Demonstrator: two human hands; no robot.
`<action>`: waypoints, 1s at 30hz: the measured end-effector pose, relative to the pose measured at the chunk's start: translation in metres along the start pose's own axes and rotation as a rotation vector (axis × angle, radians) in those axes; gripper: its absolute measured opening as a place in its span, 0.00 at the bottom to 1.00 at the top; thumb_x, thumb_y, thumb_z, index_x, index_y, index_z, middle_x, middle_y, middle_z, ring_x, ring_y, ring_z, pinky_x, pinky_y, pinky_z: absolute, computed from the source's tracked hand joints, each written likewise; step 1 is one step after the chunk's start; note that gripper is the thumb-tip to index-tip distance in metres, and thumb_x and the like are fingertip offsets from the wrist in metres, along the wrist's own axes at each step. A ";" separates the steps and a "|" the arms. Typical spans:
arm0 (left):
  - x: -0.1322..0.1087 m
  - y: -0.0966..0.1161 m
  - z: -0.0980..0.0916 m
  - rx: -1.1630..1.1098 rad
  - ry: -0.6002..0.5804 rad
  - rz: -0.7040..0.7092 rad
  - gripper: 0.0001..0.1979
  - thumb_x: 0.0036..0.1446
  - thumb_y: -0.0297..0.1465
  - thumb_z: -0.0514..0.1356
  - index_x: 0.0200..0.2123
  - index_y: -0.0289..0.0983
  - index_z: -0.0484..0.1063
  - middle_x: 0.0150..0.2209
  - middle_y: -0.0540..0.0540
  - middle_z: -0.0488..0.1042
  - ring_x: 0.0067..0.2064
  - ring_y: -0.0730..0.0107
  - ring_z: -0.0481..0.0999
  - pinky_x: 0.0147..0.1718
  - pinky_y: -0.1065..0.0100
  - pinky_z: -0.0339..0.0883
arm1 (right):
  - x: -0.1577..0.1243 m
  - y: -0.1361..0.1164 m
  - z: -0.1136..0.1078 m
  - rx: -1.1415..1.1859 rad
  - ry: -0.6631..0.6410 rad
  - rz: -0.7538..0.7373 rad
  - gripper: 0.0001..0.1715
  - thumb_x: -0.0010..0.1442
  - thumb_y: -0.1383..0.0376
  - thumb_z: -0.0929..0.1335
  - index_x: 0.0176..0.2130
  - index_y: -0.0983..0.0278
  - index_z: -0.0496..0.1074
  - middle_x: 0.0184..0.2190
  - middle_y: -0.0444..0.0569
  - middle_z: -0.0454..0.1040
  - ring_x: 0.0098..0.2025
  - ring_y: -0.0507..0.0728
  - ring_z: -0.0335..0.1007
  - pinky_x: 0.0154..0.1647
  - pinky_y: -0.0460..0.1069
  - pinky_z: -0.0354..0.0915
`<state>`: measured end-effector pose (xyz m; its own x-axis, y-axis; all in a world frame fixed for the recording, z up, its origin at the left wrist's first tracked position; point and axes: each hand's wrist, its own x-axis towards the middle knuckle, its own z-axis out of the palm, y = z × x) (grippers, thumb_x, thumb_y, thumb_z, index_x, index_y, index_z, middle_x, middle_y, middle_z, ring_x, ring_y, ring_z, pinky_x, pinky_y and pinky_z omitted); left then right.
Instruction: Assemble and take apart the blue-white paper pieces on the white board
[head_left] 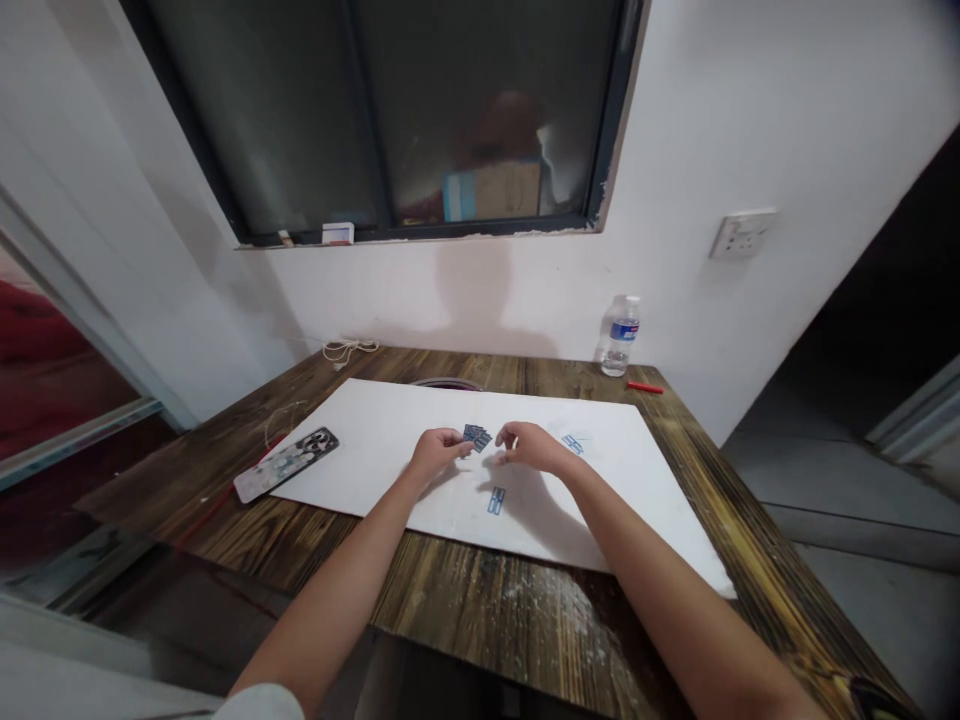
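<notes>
My left hand (437,452) pinches a small fanned bunch of dark, card-like pieces (475,436) between thumb and fingers, above a white board (375,420). Just right of the bunch is my right hand (531,446), its fingers bent and its thumb apart, with nothing visible between them. On the board nearer to me lies a small group of blue-edged rectangular pieces (496,501). More blue-edged pieces (572,444) lie at a slant beyond my right wrist. Their printing is too small to read.
The board rests on a dark wooden table (480,590). A phone in a patterned case (286,464) overlaps the board's left edge. At the back stand a water bottle (621,338), a red pen (645,387) and a coiled white cable (349,349). A wall rises behind.
</notes>
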<state>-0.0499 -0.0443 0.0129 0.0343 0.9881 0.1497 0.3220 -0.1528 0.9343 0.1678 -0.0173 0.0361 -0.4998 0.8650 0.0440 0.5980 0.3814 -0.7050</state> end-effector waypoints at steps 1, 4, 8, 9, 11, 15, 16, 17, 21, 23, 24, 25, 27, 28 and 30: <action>0.001 -0.001 0.000 -0.017 0.015 -0.004 0.16 0.40 0.42 0.69 0.21 0.34 0.73 0.22 0.47 0.75 0.26 0.69 0.71 0.29 0.69 0.62 | -0.003 0.000 -0.007 -0.161 -0.071 -0.009 0.24 0.41 0.58 0.78 0.39 0.63 0.77 0.37 0.49 0.77 0.36 0.56 0.72 0.35 0.46 0.63; 0.003 -0.005 0.000 -0.068 0.052 -0.014 0.17 0.39 0.42 0.70 0.20 0.35 0.72 0.21 0.48 0.74 0.26 0.69 0.72 0.29 0.69 0.63 | -0.009 -0.001 -0.018 -0.510 -0.285 -0.006 0.33 0.35 0.58 0.80 0.43 0.62 0.78 0.44 0.54 0.75 0.41 0.61 0.73 0.36 0.47 0.63; 0.002 -0.005 0.001 -0.104 0.070 -0.019 0.17 0.38 0.42 0.71 0.20 0.35 0.73 0.21 0.47 0.74 0.26 0.69 0.72 0.28 0.68 0.63 | -0.011 -0.006 -0.014 -0.699 -0.405 0.022 0.35 0.35 0.56 0.80 0.44 0.63 0.79 0.47 0.57 0.75 0.41 0.63 0.73 0.34 0.48 0.63; 0.002 -0.004 0.001 -0.110 0.072 -0.023 0.17 0.37 0.42 0.71 0.20 0.34 0.73 0.21 0.47 0.74 0.26 0.69 0.72 0.28 0.68 0.63 | -0.011 -0.008 -0.012 -0.712 -0.421 0.018 0.33 0.36 0.56 0.80 0.43 0.63 0.79 0.46 0.56 0.76 0.41 0.63 0.74 0.34 0.48 0.62; 0.002 -0.002 0.001 -0.118 0.075 -0.034 0.18 0.36 0.43 0.71 0.21 0.34 0.74 0.21 0.46 0.75 0.26 0.68 0.72 0.28 0.68 0.64 | -0.011 -0.013 -0.010 -0.718 -0.466 0.014 0.28 0.38 0.57 0.80 0.41 0.63 0.80 0.41 0.54 0.78 0.40 0.62 0.74 0.34 0.47 0.62; 0.001 -0.001 0.000 -0.129 0.070 -0.025 0.18 0.36 0.44 0.71 0.20 0.35 0.73 0.22 0.46 0.76 0.26 0.68 0.73 0.29 0.67 0.65 | -0.013 -0.019 -0.010 -0.691 -0.520 0.027 0.22 0.42 0.59 0.79 0.39 0.65 0.81 0.36 0.52 0.80 0.38 0.60 0.74 0.33 0.47 0.61; 0.001 -0.002 0.000 -0.131 0.070 -0.021 0.18 0.37 0.43 0.71 0.20 0.35 0.73 0.22 0.46 0.76 0.26 0.68 0.73 0.29 0.67 0.65 | -0.014 -0.019 -0.010 -0.694 -0.503 0.026 0.25 0.41 0.60 0.79 0.41 0.65 0.80 0.38 0.53 0.80 0.39 0.61 0.74 0.33 0.47 0.61; 0.001 -0.002 0.000 -0.132 0.072 -0.018 0.18 0.37 0.43 0.71 0.20 0.35 0.73 0.22 0.46 0.75 0.26 0.68 0.73 0.29 0.68 0.65 | -0.014 -0.019 -0.010 -0.698 -0.476 0.021 0.29 0.40 0.61 0.80 0.44 0.65 0.79 0.41 0.54 0.79 0.41 0.61 0.74 0.34 0.47 0.61; 0.003 -0.005 0.000 -0.120 0.077 -0.018 0.17 0.37 0.42 0.71 0.20 0.35 0.72 0.21 0.46 0.75 0.26 0.68 0.73 0.28 0.68 0.64 | -0.014 -0.015 -0.008 -0.699 -0.403 0.015 0.46 0.35 0.62 0.81 0.54 0.64 0.71 0.49 0.56 0.75 0.45 0.63 0.73 0.35 0.47 0.61; 0.005 -0.007 -0.001 -0.109 0.071 -0.015 0.18 0.37 0.43 0.71 0.20 0.35 0.72 0.21 0.47 0.75 0.25 0.69 0.72 0.28 0.68 0.63 | -0.013 -0.015 -0.007 -0.705 -0.426 0.022 0.43 0.36 0.62 0.80 0.52 0.64 0.72 0.48 0.56 0.75 0.44 0.63 0.74 0.34 0.47 0.61; 0.005 -0.008 -0.001 -0.107 0.069 -0.015 0.18 0.37 0.43 0.71 0.20 0.35 0.72 0.21 0.47 0.75 0.25 0.69 0.72 0.28 0.68 0.63 | -0.013 -0.015 -0.007 -0.711 -0.441 0.024 0.40 0.37 0.62 0.80 0.51 0.64 0.73 0.47 0.55 0.76 0.44 0.63 0.74 0.34 0.47 0.61; 0.006 -0.008 -0.001 -0.105 0.069 -0.015 0.18 0.37 0.43 0.71 0.20 0.35 0.73 0.21 0.47 0.75 0.25 0.69 0.72 0.28 0.68 0.63 | -0.013 -0.016 -0.007 -0.716 -0.456 0.025 0.37 0.38 0.61 0.80 0.49 0.64 0.75 0.46 0.55 0.77 0.44 0.62 0.74 0.34 0.47 0.61; 0.006 -0.009 -0.002 -0.098 0.070 -0.016 0.18 0.37 0.43 0.71 0.21 0.35 0.73 0.22 0.46 0.75 0.26 0.68 0.73 0.29 0.68 0.64 | -0.014 -0.019 -0.008 -0.727 -0.495 0.023 0.31 0.41 0.61 0.79 0.46 0.64 0.77 0.44 0.54 0.78 0.43 0.62 0.74 0.34 0.47 0.61; 0.006 -0.009 -0.002 -0.094 0.071 -0.015 0.18 0.37 0.43 0.71 0.21 0.35 0.73 0.22 0.46 0.75 0.26 0.68 0.73 0.29 0.68 0.64 | -0.014 -0.021 -0.008 -0.732 -0.513 0.021 0.28 0.42 0.61 0.79 0.44 0.64 0.78 0.42 0.54 0.79 0.43 0.62 0.74 0.35 0.47 0.61; 0.005 -0.009 -0.002 -0.092 0.072 -0.011 0.17 0.38 0.43 0.71 0.21 0.35 0.73 0.22 0.46 0.75 0.26 0.68 0.73 0.29 0.68 0.64 | -0.015 -0.024 -0.009 -0.737 -0.532 0.021 0.26 0.43 0.61 0.78 0.44 0.64 0.79 0.41 0.53 0.80 0.42 0.61 0.74 0.35 0.47 0.61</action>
<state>-0.0546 -0.0380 0.0064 -0.0375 0.9865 0.1594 0.2334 -0.1464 0.9613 0.1665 -0.0363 0.0581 -0.5979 0.6795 -0.4253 0.7683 0.6370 -0.0623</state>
